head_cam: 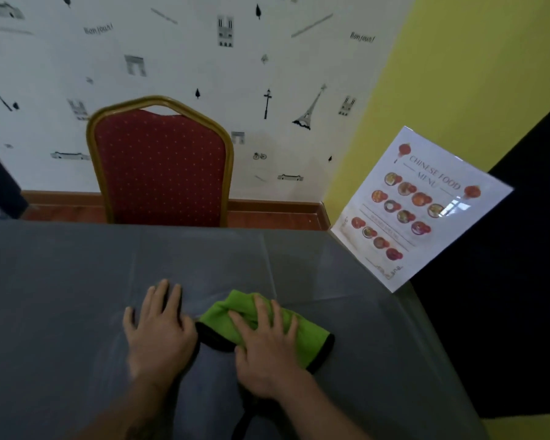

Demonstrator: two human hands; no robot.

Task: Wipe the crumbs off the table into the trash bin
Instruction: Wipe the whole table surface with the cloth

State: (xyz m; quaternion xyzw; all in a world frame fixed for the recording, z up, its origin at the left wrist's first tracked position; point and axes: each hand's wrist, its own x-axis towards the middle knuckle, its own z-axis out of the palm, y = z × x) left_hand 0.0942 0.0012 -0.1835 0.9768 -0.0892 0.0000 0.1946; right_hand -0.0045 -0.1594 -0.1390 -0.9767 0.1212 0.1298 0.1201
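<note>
A green cloth [308,333] with a black edge lies bunched on the grey table [61,281]. My right hand [267,347] presses flat on the cloth, fingers spread and straight. Just left of the cloth, my left hand [161,331] lies flat on the bare table with straight fingers. No crumbs can be made out on the grey surface, and no trash bin is in view.
A red padded chair [161,166] with a gold frame stands at the table's far edge against the patterned wall. A laminated food menu [419,208] stands upright at the table's right edge. A black panel fills the right side beyond the table.
</note>
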